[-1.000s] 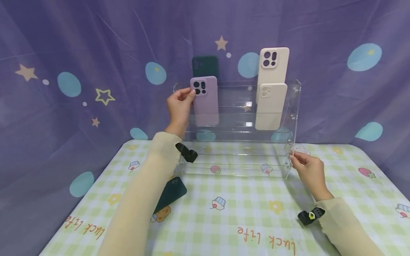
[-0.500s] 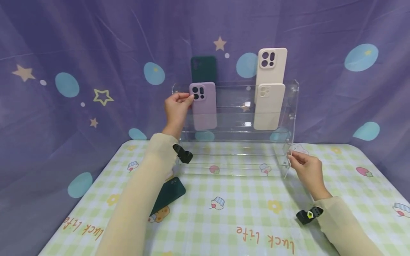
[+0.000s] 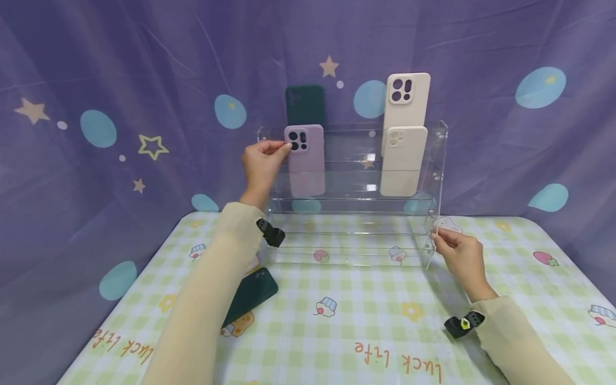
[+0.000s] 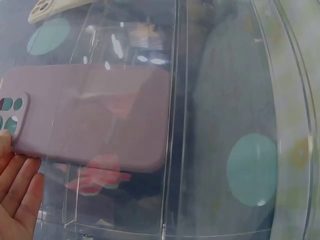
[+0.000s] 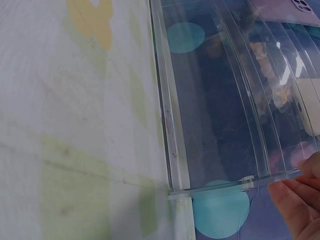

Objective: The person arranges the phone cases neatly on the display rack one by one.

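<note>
A lilac phone case (image 3: 308, 166) stands in the second tier of a clear acrylic display rack (image 3: 356, 205), its lower part behind the tier's front panel. My left hand (image 3: 263, 164) pinches the case's upper left edge beside the camera cutouts. In the left wrist view the thumb tip touches the camera frame of the lilac case (image 4: 100, 115), the other fingers behind its edge. My right hand (image 3: 462, 259) pinches the rack's right side panel low down. A dark green phone case (image 3: 305, 104) stands behind the lilac one.
On the rack's right stand two cream phone cases, the taller one (image 3: 414, 107) behind the shorter one (image 3: 404, 160). Another dark green case (image 3: 255, 294) lies on the checkered tablecloth (image 3: 375, 299), partly under my left forearm. A purple curtain (image 3: 183, 53) hangs behind.
The lilac case has gone down slightly into the tier, uncovering more of the green case behind. My left hand moved down a little with it. My right hand keeps its hold.
</note>
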{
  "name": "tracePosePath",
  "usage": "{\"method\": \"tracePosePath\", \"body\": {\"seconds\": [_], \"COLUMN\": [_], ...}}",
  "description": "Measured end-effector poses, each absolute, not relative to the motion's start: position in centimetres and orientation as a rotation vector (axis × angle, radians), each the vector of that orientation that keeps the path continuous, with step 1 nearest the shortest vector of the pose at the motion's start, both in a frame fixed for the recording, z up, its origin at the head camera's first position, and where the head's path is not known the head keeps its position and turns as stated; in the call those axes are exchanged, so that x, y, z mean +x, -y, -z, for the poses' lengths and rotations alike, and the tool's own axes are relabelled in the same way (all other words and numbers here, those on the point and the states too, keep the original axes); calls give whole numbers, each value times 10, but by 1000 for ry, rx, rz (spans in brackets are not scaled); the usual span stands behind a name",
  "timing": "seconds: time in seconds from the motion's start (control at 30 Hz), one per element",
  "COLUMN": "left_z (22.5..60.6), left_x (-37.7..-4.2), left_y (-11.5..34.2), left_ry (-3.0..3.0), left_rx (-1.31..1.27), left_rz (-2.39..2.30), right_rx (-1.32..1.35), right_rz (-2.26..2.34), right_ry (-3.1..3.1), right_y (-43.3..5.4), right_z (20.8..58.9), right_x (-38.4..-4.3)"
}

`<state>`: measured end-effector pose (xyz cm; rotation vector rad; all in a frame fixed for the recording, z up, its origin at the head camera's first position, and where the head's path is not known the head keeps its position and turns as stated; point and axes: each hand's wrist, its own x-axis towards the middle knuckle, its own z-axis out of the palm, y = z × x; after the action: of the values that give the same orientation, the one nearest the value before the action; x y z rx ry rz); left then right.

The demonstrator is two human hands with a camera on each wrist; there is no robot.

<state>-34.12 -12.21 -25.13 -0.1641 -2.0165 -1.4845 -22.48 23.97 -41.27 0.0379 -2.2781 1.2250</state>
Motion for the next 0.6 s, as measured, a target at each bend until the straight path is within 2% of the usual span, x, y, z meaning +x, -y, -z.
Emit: {"method": "tracePosePath", "body": {"seconds": [0.6], "left_z": [255], "left_x": [-340], "left_y": [127], "left_ry": [2063], "left_rx": [-186], "left_rz": [1426], "right_rx": [40], "right_rz": [-1202], "right_ry": [2278], "right_y": [-242], "right_z": [416], "right_x": [-227]}}
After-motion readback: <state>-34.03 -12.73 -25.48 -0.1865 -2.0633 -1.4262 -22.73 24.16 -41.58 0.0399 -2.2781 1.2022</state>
